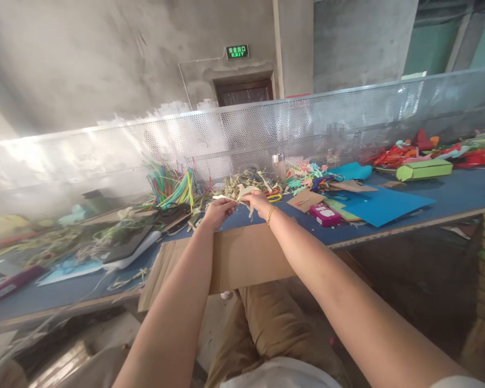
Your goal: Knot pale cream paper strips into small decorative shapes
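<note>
Head view. You are holding a pale paper strip between both hands, just above the near edge of the worktop. Your left hand is pinching the strip's left end, its fingers closing together on the paper. Your right hand is gripping the strip's right end, fingers clamped on it; a gold bracelet is sitting on that wrist.

All remaining positions are referenced to the strip:

- Directly behind it, a heap of pale cut scraps is lying on the worktop, and a pair of scissors with orange and yellow handles is resting just to the right of your right hand.
- Behind and to the left, a bundle of coloured strips is fanning upward against the perforated metal screen.
- To the right, a brown card piece, a small magenta box and a blue sheet are lying flat, in that order outward.
- Far right, a green box is sitting near red and orange scraps.
- Below it, a brown cardboard panel is leaning against the worktop edge, over your lap.
- The far left of the worktop is blurring; items there cannot be identified.
</note>
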A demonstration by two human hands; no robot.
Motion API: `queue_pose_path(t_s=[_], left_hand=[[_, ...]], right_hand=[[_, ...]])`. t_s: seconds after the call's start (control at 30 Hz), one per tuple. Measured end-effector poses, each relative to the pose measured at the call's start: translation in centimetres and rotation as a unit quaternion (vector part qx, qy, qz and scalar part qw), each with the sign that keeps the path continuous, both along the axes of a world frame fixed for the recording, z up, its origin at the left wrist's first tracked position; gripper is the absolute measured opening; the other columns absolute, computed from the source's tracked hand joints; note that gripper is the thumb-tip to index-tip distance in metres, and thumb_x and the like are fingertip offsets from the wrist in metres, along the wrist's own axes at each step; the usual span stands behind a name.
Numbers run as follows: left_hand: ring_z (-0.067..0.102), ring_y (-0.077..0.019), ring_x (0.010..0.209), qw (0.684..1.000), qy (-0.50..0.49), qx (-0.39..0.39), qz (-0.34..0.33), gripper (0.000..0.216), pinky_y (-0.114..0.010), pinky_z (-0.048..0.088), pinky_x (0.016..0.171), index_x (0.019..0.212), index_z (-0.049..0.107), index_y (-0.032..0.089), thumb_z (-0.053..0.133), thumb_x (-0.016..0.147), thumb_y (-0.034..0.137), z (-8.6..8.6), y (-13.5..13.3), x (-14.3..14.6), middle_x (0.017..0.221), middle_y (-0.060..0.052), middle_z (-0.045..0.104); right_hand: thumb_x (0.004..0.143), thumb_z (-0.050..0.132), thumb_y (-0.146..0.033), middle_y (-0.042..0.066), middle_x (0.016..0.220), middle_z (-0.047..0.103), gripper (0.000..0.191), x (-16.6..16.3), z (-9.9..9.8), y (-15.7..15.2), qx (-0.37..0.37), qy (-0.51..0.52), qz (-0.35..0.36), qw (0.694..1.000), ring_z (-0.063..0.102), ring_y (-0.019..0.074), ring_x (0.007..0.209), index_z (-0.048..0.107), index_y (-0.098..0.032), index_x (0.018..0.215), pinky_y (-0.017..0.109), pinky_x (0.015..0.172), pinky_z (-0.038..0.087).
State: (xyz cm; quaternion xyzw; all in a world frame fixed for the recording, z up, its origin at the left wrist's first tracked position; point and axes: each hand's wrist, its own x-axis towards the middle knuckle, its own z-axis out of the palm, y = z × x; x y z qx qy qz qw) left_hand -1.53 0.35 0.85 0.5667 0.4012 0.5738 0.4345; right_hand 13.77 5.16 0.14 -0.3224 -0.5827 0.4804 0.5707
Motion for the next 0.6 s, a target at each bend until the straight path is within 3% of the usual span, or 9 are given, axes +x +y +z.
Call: queue_pose_path(t_s=[0.3,0.6], left_hand=[[0.050,-0.0048,0.054,1.000,-0.018,0.000,-0.001,0.025,-0.016,0.041,0.053,0.069,0.064,0.014,0.081,0.059,0.029,0.01,0.01,-0.05,0.064,0.000,0.060],[0.050,-0.0071,0.053,0.999,0.035,-0.005,0.028,0.024,-0.019,0.041,0.052,0.064,0.067,0.014,0.083,0.053,0.028,-0.16,0.32,0.05,0.059,0.001,0.058]], right_hand=[[0.061,0.068,-0.019,0.001,0.068,0.066,0.011,-0.05,-0.60,0.60,-0.013,-0.042,0.001,0.999,0.058,0.0109,0.059,0.066,-0.015,0.071,0.025,0.061,0.049],[0.059,0.071,-0.021,0.000,0.061,0.066,0.007,0.45,-0.36,-0.35,-0.018,-0.165,-0.040,0.985,0.060,0.0153,0.061,0.065,-0.018,0.060,0.026,0.058,0.047]])
